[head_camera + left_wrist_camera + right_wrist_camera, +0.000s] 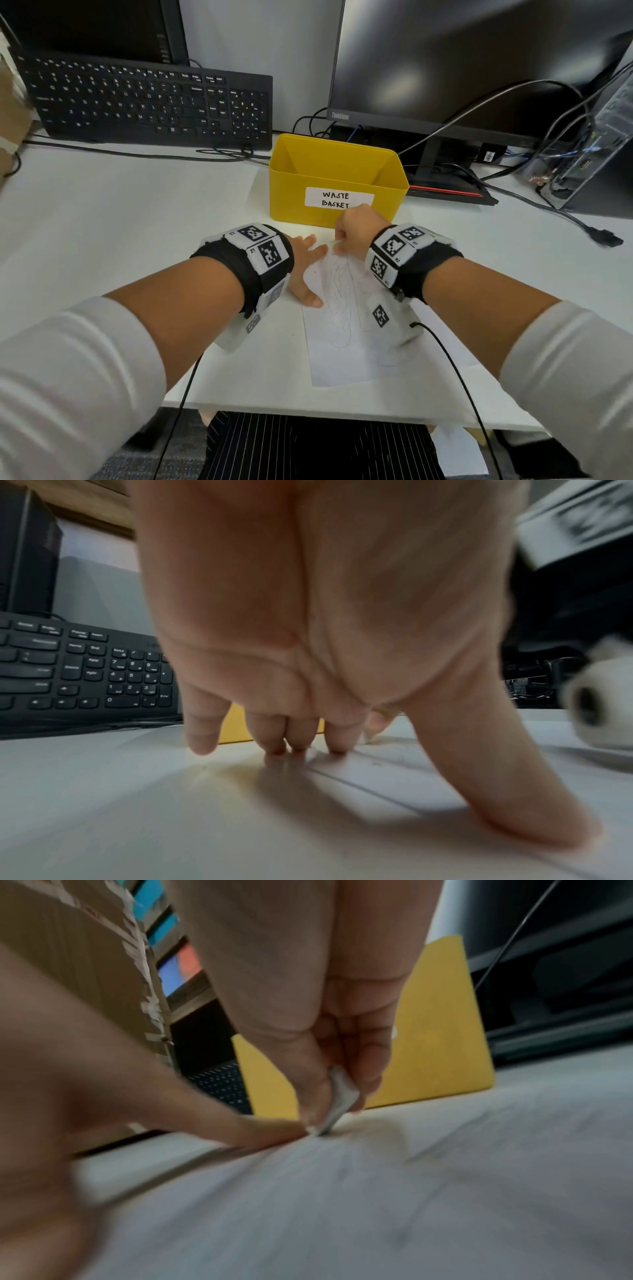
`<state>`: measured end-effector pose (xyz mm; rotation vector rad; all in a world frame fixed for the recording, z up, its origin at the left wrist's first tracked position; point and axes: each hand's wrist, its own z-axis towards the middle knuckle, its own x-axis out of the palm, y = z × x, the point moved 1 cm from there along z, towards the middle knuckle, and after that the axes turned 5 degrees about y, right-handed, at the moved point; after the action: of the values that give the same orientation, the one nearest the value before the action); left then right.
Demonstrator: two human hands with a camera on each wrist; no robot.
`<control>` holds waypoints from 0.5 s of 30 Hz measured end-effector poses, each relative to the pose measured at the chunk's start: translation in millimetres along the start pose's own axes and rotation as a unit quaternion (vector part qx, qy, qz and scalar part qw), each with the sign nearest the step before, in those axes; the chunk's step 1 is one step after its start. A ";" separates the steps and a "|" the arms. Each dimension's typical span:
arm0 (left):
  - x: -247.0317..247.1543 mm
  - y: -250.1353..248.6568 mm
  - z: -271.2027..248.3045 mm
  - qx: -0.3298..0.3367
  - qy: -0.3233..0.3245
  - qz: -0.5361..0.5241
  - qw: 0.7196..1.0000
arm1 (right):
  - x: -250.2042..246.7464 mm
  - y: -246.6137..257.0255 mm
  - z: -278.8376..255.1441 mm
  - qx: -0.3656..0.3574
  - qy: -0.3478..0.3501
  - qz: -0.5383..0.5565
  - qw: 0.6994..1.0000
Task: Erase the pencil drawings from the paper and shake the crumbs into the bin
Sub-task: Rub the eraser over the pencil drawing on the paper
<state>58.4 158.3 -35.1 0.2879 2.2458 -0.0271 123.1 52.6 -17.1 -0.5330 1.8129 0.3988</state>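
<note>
1. The left hand (pixel 305 270) lies flat, fingers spread, pressing the left edge of the white scribbled paper sheet (pixel 346 329).
2. The right hand (pixel 356 233) pinches a small white eraser (pixel 337 1099) against the sheet's far edge.
3. The yellow plastic bin (pixel 337 178) stands just beyond both hands; bare white worktop (pixel 120 219) stretches left of them.

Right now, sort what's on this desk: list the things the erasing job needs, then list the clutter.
In the job:
paper with pencil drawings
eraser pinched in the right hand
left hand pressing the paper flat
yellow waste basket

Just lying about:
keyboard
monitor
computer tower
loose cables
</note>
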 end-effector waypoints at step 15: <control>-6.5 -0.1 -0.1 -0.009 0.011 -0.003 1.000 | 5.3 -19.3 0.9 0.006 0.013 -0.006 1.000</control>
<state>62.3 156.9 -30.1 0.2737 2.2679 -0.0056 133.0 36.0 -22.5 -0.5425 1.8355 0.3747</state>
